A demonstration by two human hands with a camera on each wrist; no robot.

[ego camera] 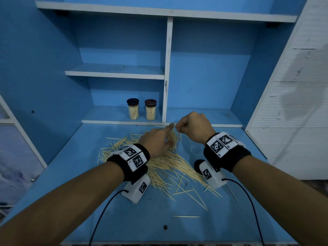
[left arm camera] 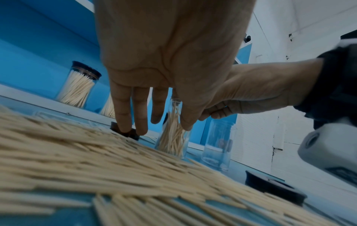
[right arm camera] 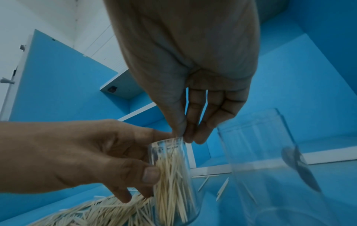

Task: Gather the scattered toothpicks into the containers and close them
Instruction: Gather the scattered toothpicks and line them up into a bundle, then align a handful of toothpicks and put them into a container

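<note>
Loose toothpicks (ego camera: 168,167) lie in a wide heap on the blue desk (ego camera: 124,219). My left hand (ego camera: 169,134) holds a clear jar (right arm camera: 172,175) partly filled with toothpicks. Its thumb (right arm camera: 150,174) presses the jar's side and the forefinger lies behind the rim. The other fingers (left arm camera: 123,116) point down at the heap. My right hand (right arm camera: 185,137) hovers over the jar's mouth and pinches toothpick ends there. An empty clear jar (right arm camera: 270,168) stands just right of it. One dark lid (ego camera: 198,165) lies near my right wrist, and another dark lid (left arm camera: 127,133) lies beyond my left fingertips.
Two filled jars with dark lids (ego camera: 133,110) (ego camera: 150,111) stand on the low shelf (ego camera: 115,121) behind the desk. A white divider (ego camera: 166,103) rises beside them. Stray toothpicks (ego camera: 186,216) reach toward the front edge. Blue side walls enclose the desk.
</note>
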